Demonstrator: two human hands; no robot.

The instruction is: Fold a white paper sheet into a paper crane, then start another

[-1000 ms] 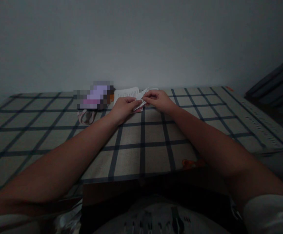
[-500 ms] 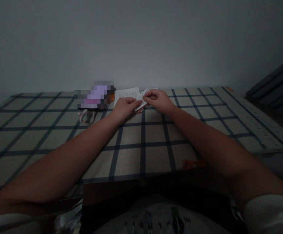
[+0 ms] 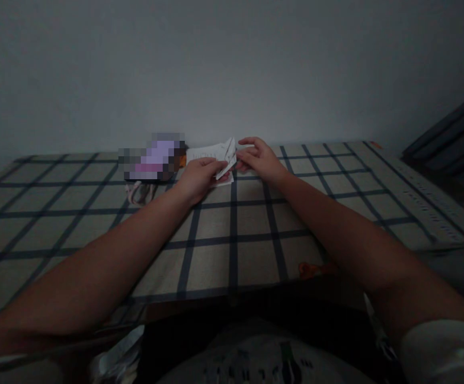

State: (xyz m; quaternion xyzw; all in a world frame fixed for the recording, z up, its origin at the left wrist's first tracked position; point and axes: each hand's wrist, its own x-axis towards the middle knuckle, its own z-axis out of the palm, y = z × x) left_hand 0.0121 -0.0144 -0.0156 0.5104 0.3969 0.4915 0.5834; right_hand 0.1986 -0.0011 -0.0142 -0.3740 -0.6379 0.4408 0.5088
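holding folded paper [image 3: 228, 156] between left hand [image 3: 197, 180], right hand [image 3: 258, 160]; tip raised since.

Dim, flat, bluish light with no clear source; soft grainy detail, wide-angle stretching at the edges, one pixelated patch.

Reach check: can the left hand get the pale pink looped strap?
Probably yes: the pale pink looped strap lies just beside the left hand, nothing between, though that hand pinches the small folded white paper.
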